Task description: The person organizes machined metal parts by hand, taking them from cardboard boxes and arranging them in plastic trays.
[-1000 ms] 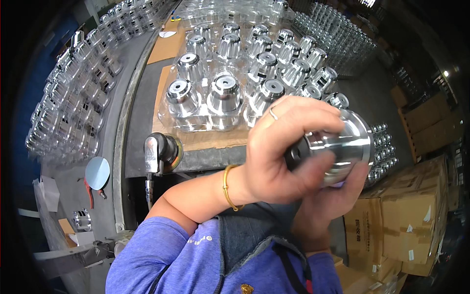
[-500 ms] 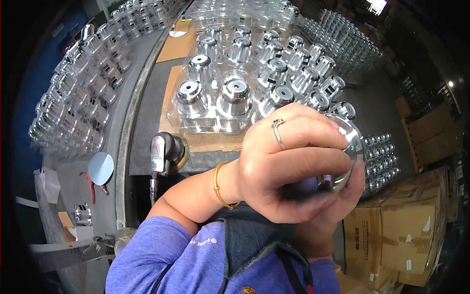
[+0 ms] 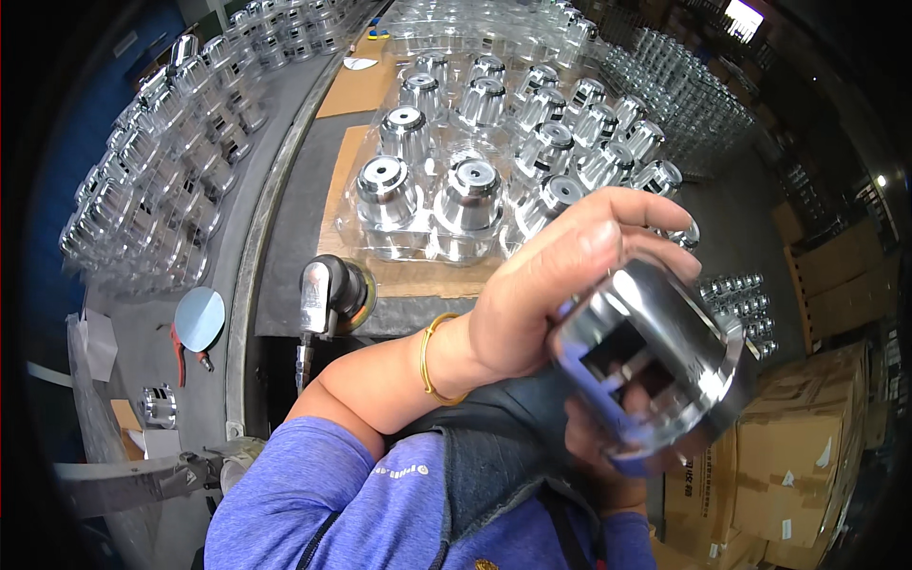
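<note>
A shiny chrome metal housing (image 3: 679, 332), cup-shaped with a rectangular window in its side, is held tilted at the right in front of my chest. Over its far upper side my left hand (image 3: 570, 252) curls, fingers bent around it, a gold bracelet at the wrist. My right hand (image 3: 587, 439) grips it from below and behind; the housing hides most of those fingers. Motion blurs its lower edge slightly. Beyond my left forearm, an orbital sander (image 3: 328, 296) lies on the dark bench. Similar chrome housings (image 3: 472, 190) stand in a clear plastic tray (image 3: 418, 245) ahead.
At the left, a grey surface (image 3: 242, 199) carries stacked trays of housings (image 3: 142, 199), a round pale disc (image 3: 199, 319), a red-handled tool (image 3: 178, 356) and a single housing (image 3: 160, 407). Cardboard boxes (image 3: 798, 437) stand at the lower right. More stacked housings (image 3: 665, 104) rise at the far right.
The housing has turned so that its windowed side shows, and it sits lower and nearer. My left hand has shifted to its far upper side, its fingers less tightly wrapped. The view has shifted slightly.
</note>
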The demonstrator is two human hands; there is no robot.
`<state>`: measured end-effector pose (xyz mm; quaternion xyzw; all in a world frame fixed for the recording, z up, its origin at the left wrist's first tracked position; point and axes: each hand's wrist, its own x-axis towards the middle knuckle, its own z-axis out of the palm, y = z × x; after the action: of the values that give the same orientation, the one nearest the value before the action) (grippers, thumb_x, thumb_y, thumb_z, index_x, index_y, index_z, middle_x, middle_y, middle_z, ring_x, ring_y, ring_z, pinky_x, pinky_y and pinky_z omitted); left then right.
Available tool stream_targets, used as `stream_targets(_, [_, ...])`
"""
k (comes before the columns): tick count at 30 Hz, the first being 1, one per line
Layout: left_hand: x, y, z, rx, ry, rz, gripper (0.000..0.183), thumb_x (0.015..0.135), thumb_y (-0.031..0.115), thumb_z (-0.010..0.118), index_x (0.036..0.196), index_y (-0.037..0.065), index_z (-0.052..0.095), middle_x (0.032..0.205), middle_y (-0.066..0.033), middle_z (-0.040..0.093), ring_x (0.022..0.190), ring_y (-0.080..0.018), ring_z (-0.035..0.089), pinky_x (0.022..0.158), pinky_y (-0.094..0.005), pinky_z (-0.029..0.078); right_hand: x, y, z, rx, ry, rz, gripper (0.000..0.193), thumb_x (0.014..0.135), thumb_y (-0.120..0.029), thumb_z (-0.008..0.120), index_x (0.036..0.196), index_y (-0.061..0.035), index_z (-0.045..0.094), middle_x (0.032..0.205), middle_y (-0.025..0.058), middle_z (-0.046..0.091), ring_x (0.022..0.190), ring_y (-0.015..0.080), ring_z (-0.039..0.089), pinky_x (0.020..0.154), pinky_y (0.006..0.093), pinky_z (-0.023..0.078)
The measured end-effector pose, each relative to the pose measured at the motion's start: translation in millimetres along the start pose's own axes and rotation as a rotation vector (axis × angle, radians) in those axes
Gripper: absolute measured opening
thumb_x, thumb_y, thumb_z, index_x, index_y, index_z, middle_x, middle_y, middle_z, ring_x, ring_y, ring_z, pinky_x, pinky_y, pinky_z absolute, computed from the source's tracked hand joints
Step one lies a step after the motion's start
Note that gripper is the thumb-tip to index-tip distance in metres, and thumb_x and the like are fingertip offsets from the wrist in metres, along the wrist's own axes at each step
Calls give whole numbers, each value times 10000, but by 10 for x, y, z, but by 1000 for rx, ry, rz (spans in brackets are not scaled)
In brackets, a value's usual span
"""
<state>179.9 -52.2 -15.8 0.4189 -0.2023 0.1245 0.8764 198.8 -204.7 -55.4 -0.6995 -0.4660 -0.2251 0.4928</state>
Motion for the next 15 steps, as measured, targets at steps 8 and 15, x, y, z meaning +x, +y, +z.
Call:
stream_targets(8, [-32, -2, -3, 307, -60, 269, 922, 666, 280, 751, 1371, 24, 214, 1275, -136, 361, 1186, -236, 370, 1016, -362, 271, 113, 116, 189, 778, 370, 214, 683, 763, 3, 664, 1340, -41, 302, 1212, 115, 519, 1097, 228, 522, 961, 384, 429])
stream_targets(15, [-39, 59, -53, 990, -255, 520, 1114, 505, 181, 826, 1401, 25, 182, 1419, -156, 234, 1329, -431, 71, 1063, -522, 149, 157, 86, 89, 824, 378, 298, 610, 773, -7, 678, 1291, -6, 356, 1166, 137, 543, 1017, 201, 567, 882, 358, 484])
